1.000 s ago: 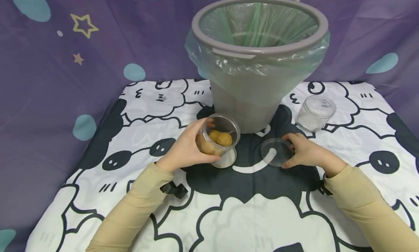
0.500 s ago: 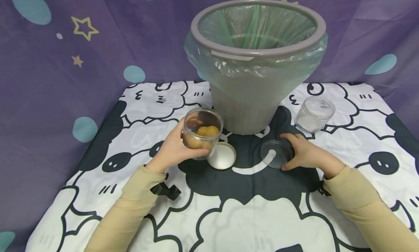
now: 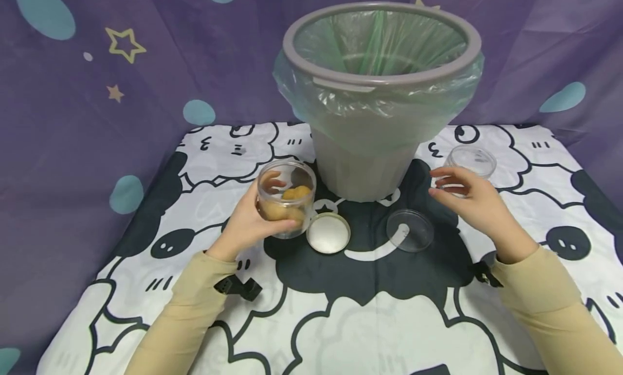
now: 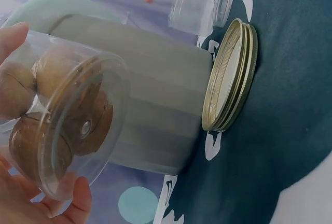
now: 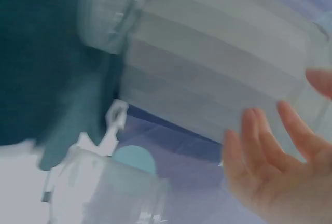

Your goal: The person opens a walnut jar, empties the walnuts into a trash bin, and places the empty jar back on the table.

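Observation:
My left hand [image 3: 242, 222] grips a clear plastic jar [image 3: 284, 229], its mouth uncovered and tilted forward. Several round brown balls [image 4: 37, 146] lie inside it, seen closely in the left wrist view. Just right of this jar a gold-rimmed lid [image 3: 329, 233] lies with its white inner face up. Farther right, a clear round disc-shaped lid [image 3: 410, 231] lies on the dark print. My right hand [image 3: 479, 204] hovers with fingers spread and nothing held. Behind its fingers in the head view stands a second clear jar [image 3: 472, 161], partly hidden.
A tall grey bin [image 3: 362, 166] lined with a green translucent bag [image 3: 377, 112] stands at the back centre. White cloth [image 3: 370, 331] with black cartoon sheep covers the table. A purple curtain [image 3: 146, 83] with stars hangs behind.
My left hand has carried the jar of balls leftward, uncovering the gold-rimmed lid. My right hand has let go of the clear lid and risen toward the second jar.

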Demonstrator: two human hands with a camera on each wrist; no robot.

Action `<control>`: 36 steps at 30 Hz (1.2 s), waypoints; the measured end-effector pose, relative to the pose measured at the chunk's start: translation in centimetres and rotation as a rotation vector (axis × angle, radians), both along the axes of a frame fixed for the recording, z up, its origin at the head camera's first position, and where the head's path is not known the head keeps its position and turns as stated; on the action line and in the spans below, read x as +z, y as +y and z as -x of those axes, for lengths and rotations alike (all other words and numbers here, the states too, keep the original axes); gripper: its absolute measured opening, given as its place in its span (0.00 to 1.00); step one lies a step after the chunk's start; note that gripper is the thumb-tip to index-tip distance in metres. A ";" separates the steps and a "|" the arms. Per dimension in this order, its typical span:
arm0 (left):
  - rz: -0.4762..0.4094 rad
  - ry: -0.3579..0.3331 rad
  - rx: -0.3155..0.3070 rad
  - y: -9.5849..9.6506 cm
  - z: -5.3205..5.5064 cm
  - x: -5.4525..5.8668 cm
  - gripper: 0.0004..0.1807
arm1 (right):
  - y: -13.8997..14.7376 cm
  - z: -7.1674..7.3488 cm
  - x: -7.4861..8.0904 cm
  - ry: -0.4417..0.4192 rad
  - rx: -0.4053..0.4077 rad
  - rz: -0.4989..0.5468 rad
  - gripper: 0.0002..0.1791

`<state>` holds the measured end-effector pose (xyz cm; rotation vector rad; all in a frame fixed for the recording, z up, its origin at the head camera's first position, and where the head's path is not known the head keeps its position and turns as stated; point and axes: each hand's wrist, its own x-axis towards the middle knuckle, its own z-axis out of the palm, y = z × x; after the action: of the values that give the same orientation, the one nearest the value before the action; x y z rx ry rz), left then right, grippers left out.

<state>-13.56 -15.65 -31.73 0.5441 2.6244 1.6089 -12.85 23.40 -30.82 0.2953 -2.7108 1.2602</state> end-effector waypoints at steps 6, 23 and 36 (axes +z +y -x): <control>-0.007 0.008 0.013 -0.2 0.0 -0.2 0.49 | -1.3 0.8 2.4 0.351 -0.103 0.309 0.14; 0.011 0.038 0.026 -0.2 0.1 -0.1 0.47 | -3.5 3.7 9.5 0.699 -0.250 0.252 0.24; 0.028 0.092 0.071 -1.4 0.6 1.3 0.48 | -3.8 5.2 10.0 0.718 -0.262 0.184 0.16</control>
<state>-14.15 -17.07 -30.47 0.5421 2.7583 1.6004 -18.08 19.65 -20.85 0.2875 -1.9429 1.0532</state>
